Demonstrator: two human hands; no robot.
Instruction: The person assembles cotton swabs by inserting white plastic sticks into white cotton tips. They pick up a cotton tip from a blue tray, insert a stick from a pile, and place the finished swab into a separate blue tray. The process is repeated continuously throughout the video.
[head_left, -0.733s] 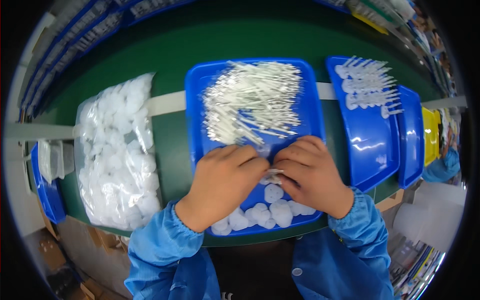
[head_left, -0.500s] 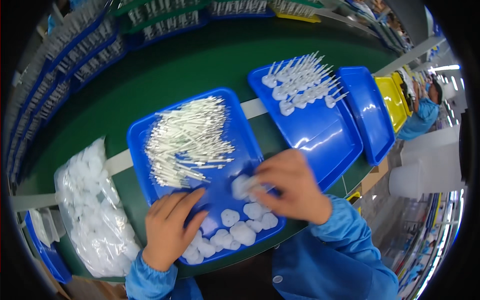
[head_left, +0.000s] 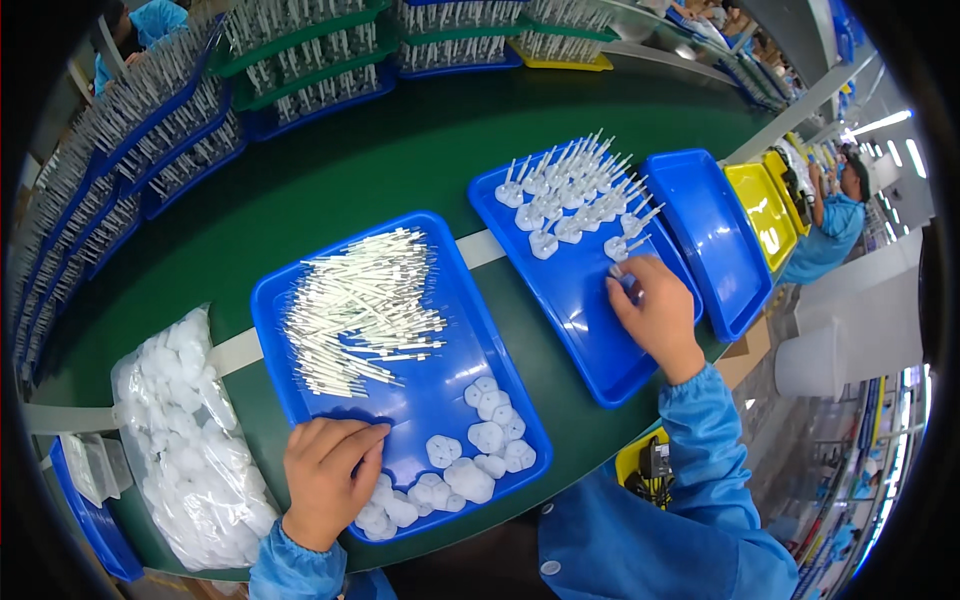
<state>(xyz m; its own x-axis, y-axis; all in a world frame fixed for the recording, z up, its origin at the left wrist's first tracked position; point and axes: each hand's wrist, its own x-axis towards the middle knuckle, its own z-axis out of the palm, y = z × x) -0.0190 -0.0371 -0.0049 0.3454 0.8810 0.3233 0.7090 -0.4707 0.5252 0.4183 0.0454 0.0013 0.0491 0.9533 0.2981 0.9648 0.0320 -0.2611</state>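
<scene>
My right hand (head_left: pixel 655 315) is over the right blue tray (head_left: pixel 590 350), its thumb and forefinger slightly apart with nothing seen between them. Just beyond its fingertips a white lobed disc (head_left: pixel 616 248) with a thin stick stands among several similar stick-and-disc pieces (head_left: pixel 560 190). My left hand (head_left: pixel 330 470) is over the near left part of the other blue tray (head_left: pixel 410 405), thumb and forefinger drawn together; anything between them is hidden. That tray holds a pile of thin white sticks (head_left: pixel 360 310) at its far side and loose white discs (head_left: pixel 470 480) along its near and right sides.
A clear bag of white discs (head_left: pixel 190 440) lies at the left. Stacked trays of upright sticks (head_left: pixel 310 65) line the far edge of the green table (head_left: pixel 400 150). Another blue tray (head_left: pixel 705 230) and a yellow tray (head_left: pixel 765 215) stand right, near a person in blue (head_left: pixel 835 230).
My right hand has moved from the stick tray to the right tray, where a disc with a stick now stands near its fingertips. My left thumb has closed toward the forefinger. The view has shifted slightly.
</scene>
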